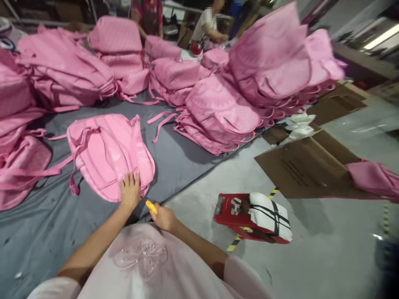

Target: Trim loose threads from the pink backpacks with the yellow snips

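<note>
A pink backpack (102, 153) lies flat on the grey-covered table (183, 166), its shoulder straps facing up. My left hand (130, 191) rests on the lower right part of this backpack, fingers spread over the fabric. Just right of it, at the table's edge, my right hand (163, 216) is closed around a small yellow tool (151, 207). Only the tool's yellow end shows; the rest is hidden in the fist. The right hand is apart from the backpack.
Stacks of pink backpacks (221, 108) line the table's far side and its left end. On the floor at right stand a red stool with a white cushion (269, 214) and an open cardboard box (302, 166). Two people (208, 27) are beyond the table.
</note>
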A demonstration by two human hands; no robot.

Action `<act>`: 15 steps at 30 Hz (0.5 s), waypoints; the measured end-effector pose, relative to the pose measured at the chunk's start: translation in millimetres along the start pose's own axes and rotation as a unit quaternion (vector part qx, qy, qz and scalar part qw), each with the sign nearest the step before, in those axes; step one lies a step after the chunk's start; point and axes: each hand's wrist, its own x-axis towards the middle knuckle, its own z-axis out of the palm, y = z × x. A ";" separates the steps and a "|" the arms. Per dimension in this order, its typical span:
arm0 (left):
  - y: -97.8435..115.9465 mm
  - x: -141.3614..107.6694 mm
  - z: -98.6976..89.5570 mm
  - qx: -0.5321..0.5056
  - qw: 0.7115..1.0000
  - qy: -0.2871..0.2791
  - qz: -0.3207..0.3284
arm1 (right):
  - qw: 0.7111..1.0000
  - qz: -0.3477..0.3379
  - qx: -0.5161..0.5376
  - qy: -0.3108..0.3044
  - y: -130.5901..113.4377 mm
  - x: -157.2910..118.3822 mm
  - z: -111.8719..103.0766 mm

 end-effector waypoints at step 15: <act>46.9 34.3 -107.6 -0.489 0.740 0.410 -0.211 | 0.965 -0.117 0.142 0.188 31.5 -50.5 -56.3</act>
